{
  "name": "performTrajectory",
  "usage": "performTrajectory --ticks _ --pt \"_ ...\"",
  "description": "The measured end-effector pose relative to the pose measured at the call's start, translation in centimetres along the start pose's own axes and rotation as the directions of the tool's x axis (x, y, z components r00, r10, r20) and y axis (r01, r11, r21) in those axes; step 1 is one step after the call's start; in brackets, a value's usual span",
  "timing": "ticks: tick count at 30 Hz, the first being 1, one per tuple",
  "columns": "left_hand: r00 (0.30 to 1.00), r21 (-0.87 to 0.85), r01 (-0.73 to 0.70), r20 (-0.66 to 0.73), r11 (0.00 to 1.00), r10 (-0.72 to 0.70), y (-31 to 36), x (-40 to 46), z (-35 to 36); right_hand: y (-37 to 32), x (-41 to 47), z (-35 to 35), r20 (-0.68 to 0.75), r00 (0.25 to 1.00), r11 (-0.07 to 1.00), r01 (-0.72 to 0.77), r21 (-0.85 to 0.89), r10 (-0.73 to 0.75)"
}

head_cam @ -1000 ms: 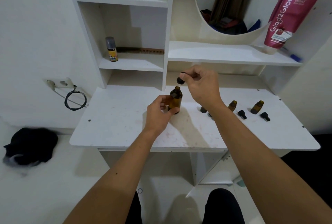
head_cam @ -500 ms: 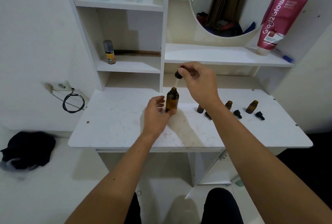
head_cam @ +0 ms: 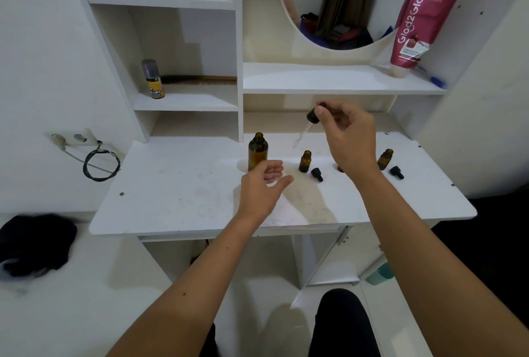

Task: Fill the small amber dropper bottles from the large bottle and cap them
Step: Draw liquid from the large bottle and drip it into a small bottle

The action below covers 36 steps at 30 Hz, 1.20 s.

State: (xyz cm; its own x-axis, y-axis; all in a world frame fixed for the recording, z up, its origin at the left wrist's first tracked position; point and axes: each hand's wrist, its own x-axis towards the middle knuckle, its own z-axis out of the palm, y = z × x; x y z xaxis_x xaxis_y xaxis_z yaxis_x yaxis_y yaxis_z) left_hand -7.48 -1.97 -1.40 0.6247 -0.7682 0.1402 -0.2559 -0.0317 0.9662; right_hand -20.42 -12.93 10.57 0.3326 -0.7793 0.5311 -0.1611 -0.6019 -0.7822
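The large amber bottle (head_cam: 258, 151) stands uncapped on the white desk (head_cam: 177, 193). My left hand (head_cam: 264, 187) hovers just in front of it, fingers relaxed, holding nothing. My right hand (head_cam: 347, 136) pinches the black bulb of the large bottle's dropper (head_cam: 308, 123), its glass pipette slanting down toward a small amber bottle (head_cam: 305, 161). A black dropper cap (head_cam: 317, 174) lies beside that bottle. Another small bottle (head_cam: 385, 159) and cap (head_cam: 396, 172) sit at the right. A third small bottle (head_cam: 339, 168) is mostly hidden behind my right wrist.
Shelves rise behind the desk with a spray can (head_cam: 153, 79), a comb (head_cam: 200, 80), a pink tube (head_cam: 423, 21) and a round mirror (head_cam: 332, 4). A wall socket with a coiled cable (head_cam: 100, 162) is at the left. Dark cloth (head_cam: 34, 242) lies on the floor.
My left hand let go of the large bottle and opened. My right hand lifted the dropper out and carried it right, over the nearest small bottle.
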Motion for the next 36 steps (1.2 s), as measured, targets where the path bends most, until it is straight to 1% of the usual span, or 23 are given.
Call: performTrajectory --ticks 4,10,12,16,20,22,27,30,36 --pt "1.000 0.043 -0.011 0.019 0.999 0.011 0.6 1.3 2.0 1.8 -0.2 -1.6 -0.034 0.998 0.999 -0.046 -0.014 0.046" --pt "0.998 0.112 -0.032 -0.041 0.993 0.036 0.6 2.3 4.5 3.2 0.2 -1.8 -0.046 0.997 0.998 -0.056 -0.024 0.055" --pt "0.998 0.125 -0.043 -0.038 0.991 0.048 0.6 2.6 5.1 3.5 0.3 -1.7 -0.041 0.998 0.998 -0.052 -0.032 0.051" --pt "0.997 0.166 -0.073 -0.003 0.983 0.074 0.8 3.5 5.8 4.4 0.5 -1.3 0.011 0.998 0.997 -0.057 -0.061 0.058" --pt "0.995 0.203 -0.101 0.000 0.974 0.103 0.6 4.2 6.1 5.6 0.3 -0.2 0.096 0.994 0.990 -0.046 -0.131 0.059" --pt "0.993 0.203 -0.113 0.010 0.973 0.113 0.3 4.3 6.1 6.0 0.1 0.3 0.124 0.989 0.989 -0.060 -0.138 0.077" --pt "0.992 0.189 -0.127 0.029 0.974 0.124 0.0 4.5 5.9 6.3 0.5 0.8 0.099 0.983 0.984 -0.147 -0.104 0.157" --pt "0.992 0.194 -0.129 0.035 0.972 0.125 0.0 4.5 5.9 6.1 0.7 0.8 0.087 0.981 0.981 -0.163 -0.109 0.173" --pt "0.992 0.201 -0.128 0.039 0.971 0.122 -0.1 4.5 5.8 6.0 0.3 0.7 0.164 0.974 0.986 -0.145 -0.083 0.157"
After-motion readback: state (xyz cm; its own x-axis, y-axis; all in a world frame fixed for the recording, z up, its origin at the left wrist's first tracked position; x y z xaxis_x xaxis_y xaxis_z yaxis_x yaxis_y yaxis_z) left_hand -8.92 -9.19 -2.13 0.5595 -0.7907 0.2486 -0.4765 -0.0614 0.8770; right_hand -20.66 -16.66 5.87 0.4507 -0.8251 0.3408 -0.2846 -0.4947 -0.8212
